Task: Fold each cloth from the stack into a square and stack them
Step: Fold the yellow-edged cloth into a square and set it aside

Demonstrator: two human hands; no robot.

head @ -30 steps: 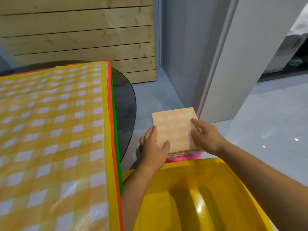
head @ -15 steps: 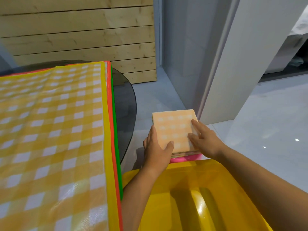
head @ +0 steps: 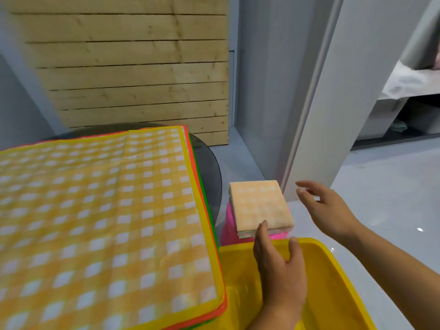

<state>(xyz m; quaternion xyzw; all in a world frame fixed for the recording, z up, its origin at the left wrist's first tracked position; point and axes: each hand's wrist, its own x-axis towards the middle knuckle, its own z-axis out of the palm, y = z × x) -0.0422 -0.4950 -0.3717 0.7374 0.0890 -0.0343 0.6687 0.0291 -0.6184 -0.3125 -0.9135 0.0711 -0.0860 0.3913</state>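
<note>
Head view, folded cloth (head: 260,206) flat, long axis pointing away, hands empty

Both hands are seen empty. The left hand (head: 279,265) is held palm down, fingers together and pointing forward, thumb spread to the right. The right hand (head: 326,208) is raised further forward, fingers loosely spread and pointing left, the bare forearm reaching in from the right.
</note>
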